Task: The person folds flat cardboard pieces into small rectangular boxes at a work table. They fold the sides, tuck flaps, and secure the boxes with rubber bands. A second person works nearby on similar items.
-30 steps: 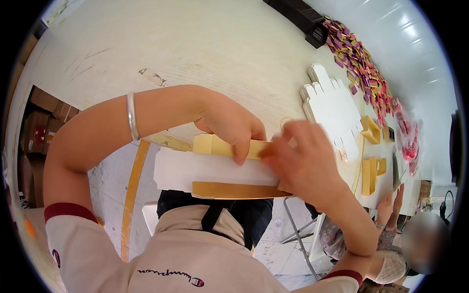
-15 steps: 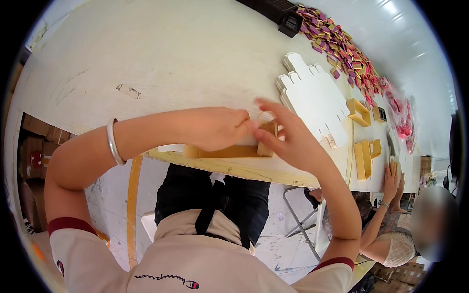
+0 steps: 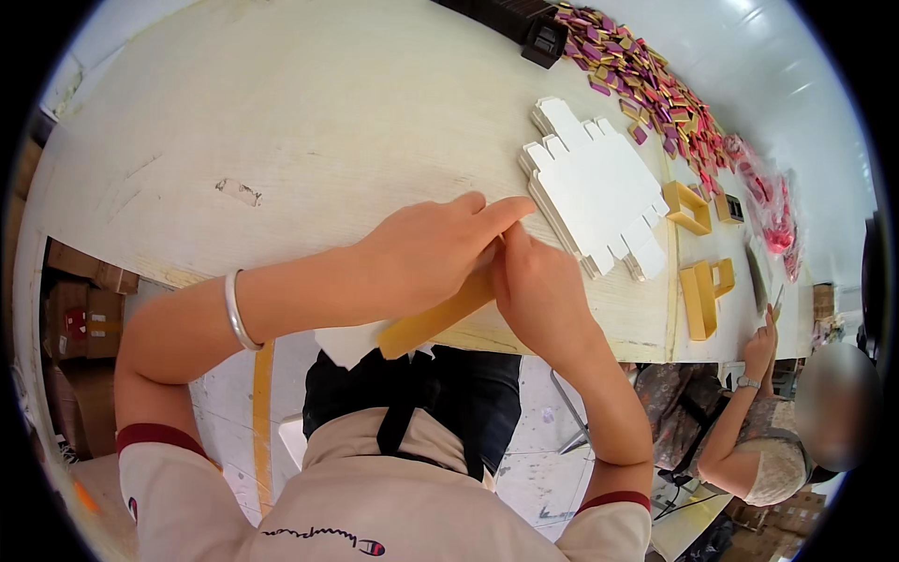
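Note:
Over the table's near edge, a gold and white cardboard box piece [image 3: 435,317] sits tilted under my hands, its white flap sticking out at the lower left. My left hand [image 3: 431,248] is closed over its upper side, wearing a silver bangle on the wrist. Opposite, my right hand [image 3: 541,286] closes round the far right end. The fingertips of both hands meet there and cover that end of the piece. Just beyond the right hand lies a stack of flat white die-cut cardboard blanks [image 3: 604,187].
Several small purple, pink and gold pieces [image 3: 646,89] are heaped at the far right, near a black container [image 3: 543,39]. Gold box frames [image 3: 698,300] stand to the right. A co-worker's hand [image 3: 760,348] is at the right edge, by pink plastic-wrapped material [image 3: 773,206].
My hands have drawn together at the piece's right end, and the right fingers have closed. The piece has tilted, its left end swinging nearer me. The co-worker's hands have lifted.

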The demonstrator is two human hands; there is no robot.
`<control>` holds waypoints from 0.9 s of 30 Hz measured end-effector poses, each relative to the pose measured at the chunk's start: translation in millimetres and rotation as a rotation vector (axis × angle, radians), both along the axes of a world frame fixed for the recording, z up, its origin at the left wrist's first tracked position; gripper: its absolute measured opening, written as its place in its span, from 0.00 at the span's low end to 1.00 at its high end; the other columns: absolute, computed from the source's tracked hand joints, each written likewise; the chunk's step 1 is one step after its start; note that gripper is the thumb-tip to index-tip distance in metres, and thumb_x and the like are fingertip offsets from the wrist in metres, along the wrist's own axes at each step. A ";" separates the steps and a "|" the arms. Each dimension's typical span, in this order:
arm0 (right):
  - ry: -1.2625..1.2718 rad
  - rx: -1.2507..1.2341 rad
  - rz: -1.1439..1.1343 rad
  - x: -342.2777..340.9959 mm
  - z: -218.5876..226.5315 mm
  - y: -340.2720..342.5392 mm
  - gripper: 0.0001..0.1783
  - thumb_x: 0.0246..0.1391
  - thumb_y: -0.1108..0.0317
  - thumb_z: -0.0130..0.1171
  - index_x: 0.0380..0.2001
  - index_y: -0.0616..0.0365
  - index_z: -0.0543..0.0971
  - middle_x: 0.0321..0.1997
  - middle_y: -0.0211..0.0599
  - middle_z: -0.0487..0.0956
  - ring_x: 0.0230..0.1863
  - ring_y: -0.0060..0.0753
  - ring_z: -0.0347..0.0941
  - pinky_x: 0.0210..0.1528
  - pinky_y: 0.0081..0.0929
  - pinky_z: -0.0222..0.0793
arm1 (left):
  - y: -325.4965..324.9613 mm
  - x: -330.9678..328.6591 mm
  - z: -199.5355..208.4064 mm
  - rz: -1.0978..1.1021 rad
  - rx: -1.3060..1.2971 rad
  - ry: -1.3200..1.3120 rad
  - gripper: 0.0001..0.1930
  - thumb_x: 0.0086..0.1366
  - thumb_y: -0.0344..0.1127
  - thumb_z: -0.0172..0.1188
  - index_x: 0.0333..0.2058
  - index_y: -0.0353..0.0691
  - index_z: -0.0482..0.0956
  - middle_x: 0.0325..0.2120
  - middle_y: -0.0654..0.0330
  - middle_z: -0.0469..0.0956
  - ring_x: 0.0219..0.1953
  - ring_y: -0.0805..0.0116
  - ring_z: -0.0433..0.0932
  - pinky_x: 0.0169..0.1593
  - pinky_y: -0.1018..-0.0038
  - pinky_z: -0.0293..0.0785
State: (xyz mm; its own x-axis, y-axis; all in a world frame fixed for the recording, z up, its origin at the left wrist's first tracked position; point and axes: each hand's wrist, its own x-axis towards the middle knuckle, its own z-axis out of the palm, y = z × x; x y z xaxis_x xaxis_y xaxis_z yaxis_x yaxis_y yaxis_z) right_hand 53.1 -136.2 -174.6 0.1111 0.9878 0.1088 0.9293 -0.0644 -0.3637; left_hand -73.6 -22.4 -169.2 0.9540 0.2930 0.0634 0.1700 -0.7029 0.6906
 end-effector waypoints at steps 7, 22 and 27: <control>0.470 0.569 0.067 -27.6 29.8 -16.0 0.27 0.44 0.81 0.56 0.52 0.68 0.66 0.37 0.50 0.74 0.35 0.48 0.72 0.38 0.29 0.70 | -18.0 -25.6 25.9 0.037 0.247 -0.565 0.18 0.56 0.21 0.48 0.47 0.31 0.71 0.37 0.50 0.73 0.29 0.60 0.75 0.29 0.71 0.75; 0.255 0.891 -0.021 -32.6 26.7 -9.3 0.24 0.38 0.85 0.52 0.45 0.69 0.74 0.30 0.46 0.75 0.24 0.40 0.70 0.24 0.27 0.67 | -33.3 -34.6 28.2 0.218 0.294 -0.568 0.28 0.55 0.21 0.48 0.58 0.33 0.61 0.33 0.52 0.72 0.23 0.64 0.73 0.26 0.75 0.71; 0.470 0.627 -0.128 -22.5 33.8 -4.7 0.18 0.45 0.81 0.52 0.43 0.64 0.75 0.29 0.45 0.74 0.23 0.41 0.70 0.26 0.28 0.66 | -34.0 -33.0 41.9 0.170 -0.649 -0.321 0.22 0.67 0.30 0.40 0.59 0.34 0.58 0.38 0.55 0.72 0.30 0.73 0.74 0.27 0.78 0.72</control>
State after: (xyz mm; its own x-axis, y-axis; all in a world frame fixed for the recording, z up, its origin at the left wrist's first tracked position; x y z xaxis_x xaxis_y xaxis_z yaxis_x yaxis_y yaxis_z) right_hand 30.6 -140.9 -140.8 0.3915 0.7345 0.5543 0.6689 0.1865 -0.7196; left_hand -106.6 -56.4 -127.3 0.8555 0.5088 0.0956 -0.0401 -0.1188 0.9921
